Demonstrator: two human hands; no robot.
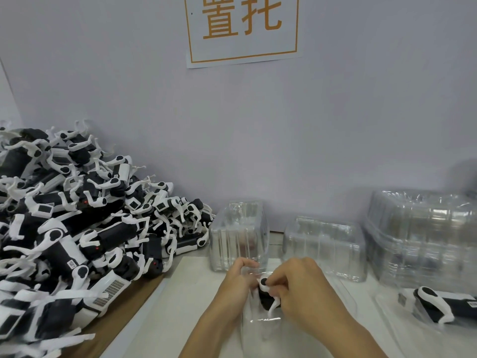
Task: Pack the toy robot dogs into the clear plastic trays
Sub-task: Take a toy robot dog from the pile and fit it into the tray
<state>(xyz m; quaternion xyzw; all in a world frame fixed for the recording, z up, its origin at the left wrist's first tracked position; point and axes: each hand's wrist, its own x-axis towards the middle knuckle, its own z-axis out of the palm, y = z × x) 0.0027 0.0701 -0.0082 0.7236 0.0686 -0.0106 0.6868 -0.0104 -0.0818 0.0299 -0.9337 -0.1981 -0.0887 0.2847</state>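
A heap of black-and-white toy robot dogs [77,223] crowds the counter's [196,275] left. Stacked clear plastic trays [423,236] stand right. Your left hand [238,280] and right hand [296,282] curl fingers around one small black-and-white dog [267,295] and its clear tray [260,329].

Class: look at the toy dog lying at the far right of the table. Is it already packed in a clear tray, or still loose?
Packed, it seems: the toy dog lies on its side, with clear tray plastic showing around it. Whether a lid covers it, cannot tell.

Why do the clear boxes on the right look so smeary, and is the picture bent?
Head view: the stack of clear plastic trays is blurred near the edge; wide-angle lens bows the pale wall; soft, even light, faint shadows; both hands stay fairly sharp.
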